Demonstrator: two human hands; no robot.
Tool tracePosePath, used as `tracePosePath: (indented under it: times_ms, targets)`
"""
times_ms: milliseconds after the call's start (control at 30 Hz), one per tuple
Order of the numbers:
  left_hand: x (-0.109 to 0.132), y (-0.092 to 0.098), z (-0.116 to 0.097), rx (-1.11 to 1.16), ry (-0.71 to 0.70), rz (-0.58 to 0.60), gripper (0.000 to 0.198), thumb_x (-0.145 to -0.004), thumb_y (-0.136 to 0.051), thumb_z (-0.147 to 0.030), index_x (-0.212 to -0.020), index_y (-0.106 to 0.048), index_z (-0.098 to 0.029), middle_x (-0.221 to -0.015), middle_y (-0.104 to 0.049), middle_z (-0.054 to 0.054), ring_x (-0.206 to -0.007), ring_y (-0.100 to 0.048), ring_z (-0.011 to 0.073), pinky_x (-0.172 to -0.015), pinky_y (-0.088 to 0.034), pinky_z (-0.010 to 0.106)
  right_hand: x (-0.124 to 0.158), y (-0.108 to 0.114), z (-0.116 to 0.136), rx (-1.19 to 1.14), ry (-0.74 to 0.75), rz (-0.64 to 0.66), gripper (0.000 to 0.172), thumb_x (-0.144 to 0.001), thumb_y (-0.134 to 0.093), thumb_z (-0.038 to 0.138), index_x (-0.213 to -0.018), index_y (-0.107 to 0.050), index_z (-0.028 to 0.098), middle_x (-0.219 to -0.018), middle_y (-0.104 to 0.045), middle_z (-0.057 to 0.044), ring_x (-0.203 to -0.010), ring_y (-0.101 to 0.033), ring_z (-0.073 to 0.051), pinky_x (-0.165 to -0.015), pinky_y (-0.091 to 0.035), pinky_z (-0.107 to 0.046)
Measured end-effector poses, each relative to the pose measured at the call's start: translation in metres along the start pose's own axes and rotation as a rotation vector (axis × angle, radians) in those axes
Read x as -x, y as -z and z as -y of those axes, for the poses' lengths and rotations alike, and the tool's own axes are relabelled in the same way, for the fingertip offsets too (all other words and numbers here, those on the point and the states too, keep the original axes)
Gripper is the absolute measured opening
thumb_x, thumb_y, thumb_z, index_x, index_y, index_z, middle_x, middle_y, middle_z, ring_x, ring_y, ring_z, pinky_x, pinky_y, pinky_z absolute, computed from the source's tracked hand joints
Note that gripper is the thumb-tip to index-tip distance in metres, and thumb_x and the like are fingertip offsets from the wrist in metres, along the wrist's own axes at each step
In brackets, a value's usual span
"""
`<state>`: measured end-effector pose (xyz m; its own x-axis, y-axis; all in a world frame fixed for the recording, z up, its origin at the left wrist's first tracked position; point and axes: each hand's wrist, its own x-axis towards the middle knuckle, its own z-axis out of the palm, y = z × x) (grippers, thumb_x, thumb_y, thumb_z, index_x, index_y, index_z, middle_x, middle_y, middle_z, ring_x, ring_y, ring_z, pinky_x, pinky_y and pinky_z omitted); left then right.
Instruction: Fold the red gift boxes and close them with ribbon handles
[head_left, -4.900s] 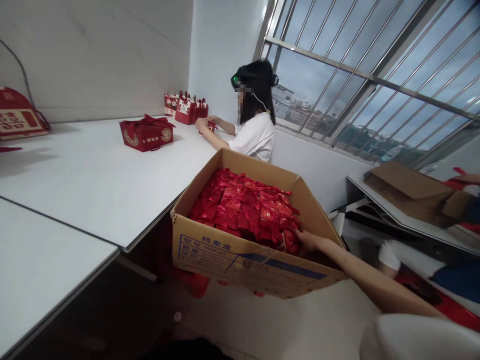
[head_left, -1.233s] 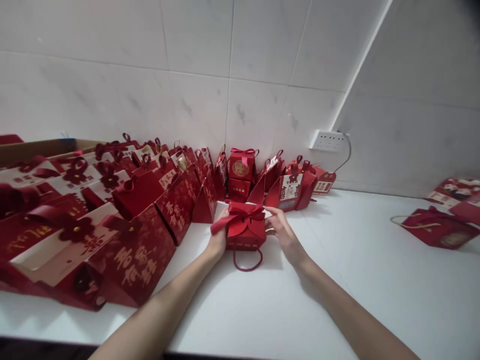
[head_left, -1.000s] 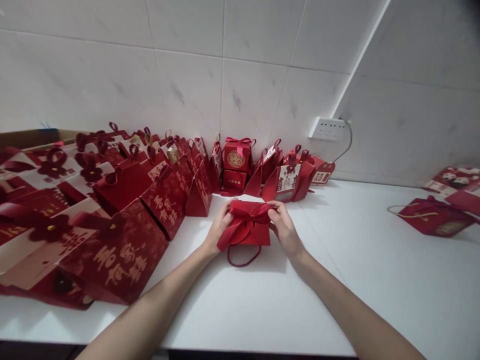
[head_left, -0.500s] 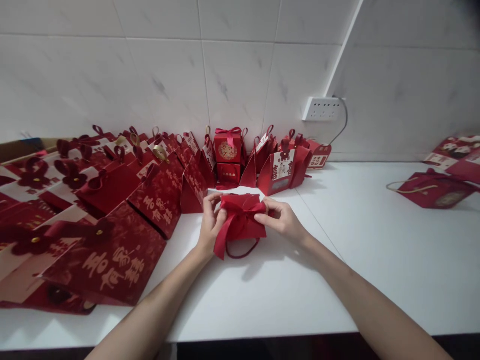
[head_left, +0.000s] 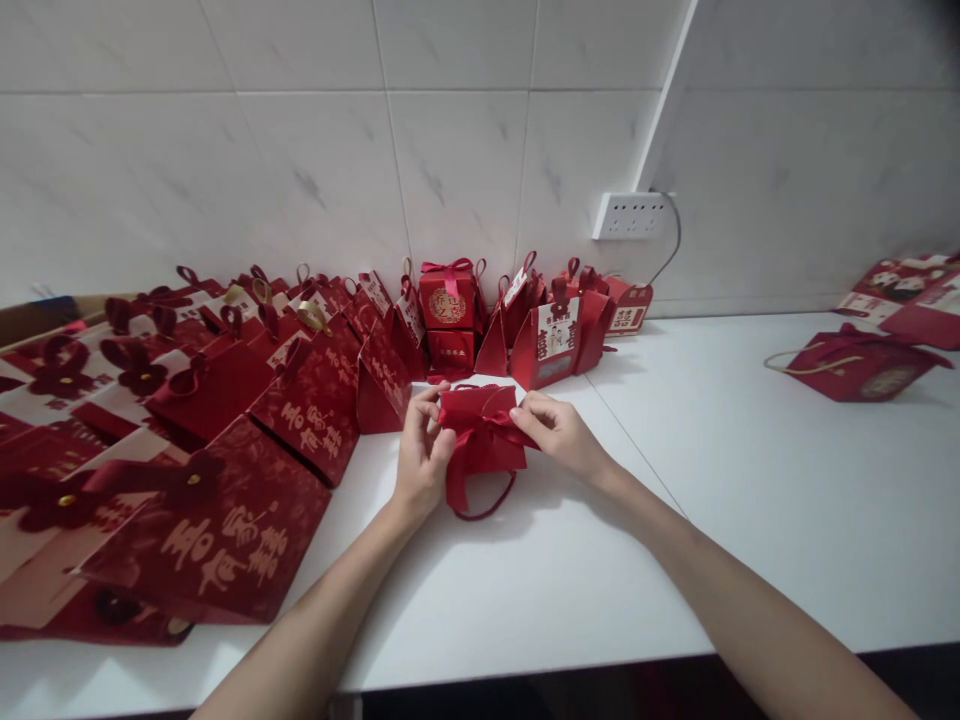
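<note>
A small red gift box (head_left: pixel 480 445) with a ribbon bow and a cord handle stands on the white table (head_left: pixel 570 560) in front of me. My left hand (head_left: pixel 420 455) pinches the ribbon at the box's left side. My right hand (head_left: pixel 555 432) pinches the ribbon and top edge at its right side. Both hands have their fingers closed on the box. The cord handle hangs in a loop over the box's near side onto the table.
Rows of red gift bags (head_left: pixel 247 440) with gold lettering fill the left of the table and run along the tiled wall. A stacked red box (head_left: pixel 448 315) stands at the wall. More red bags (head_left: pixel 855 365) lie at the right. A wall socket (head_left: pixel 630 215) hangs above.
Since the cardboard carton view, I have turned to the table. Over the last second my fingers shifted from the box's sides to pinching its ribbon; the view dropped slightly.
</note>
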<state>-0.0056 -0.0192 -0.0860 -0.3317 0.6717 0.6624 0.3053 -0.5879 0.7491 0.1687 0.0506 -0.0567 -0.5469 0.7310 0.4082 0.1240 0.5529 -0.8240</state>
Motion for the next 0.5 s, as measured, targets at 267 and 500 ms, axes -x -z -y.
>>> tracePosePath:
  times_ms: [267,500]
  targets:
    - [0.0038,-0.0045,-0.0064,-0.139,0.089,-0.117,0.026,-0.089,-0.047,-0.034,-0.069,-0.041,-0.020,-0.119,-0.057,0.008,-0.112,-0.053,0.0203,-0.099,-0.038,0.035,-0.0002,0.0026,-0.0013,-0.034,0.055,0.038,0.039,-0.090,-0.041,0.045,-0.059,-0.036,0.021,-0.066,-0.038,0.002,-0.062,-0.039,-0.013,-0.061,-0.034,-0.029]
    - [0.0038,-0.0085,-0.0028,-0.253,0.116,-0.219,0.024,-0.085,-0.046,-0.029,-0.063,-0.040,-0.020,-0.105,-0.055,0.006,-0.103,-0.054,0.0179,-0.092,-0.041,0.030,-0.0041,-0.0042,-0.0096,-0.220,-0.056,0.049,0.043,-0.088,-0.043,0.056,-0.065,-0.044,0.020,-0.068,-0.045,0.001,-0.068,-0.046,-0.014,-0.070,-0.041,-0.031]
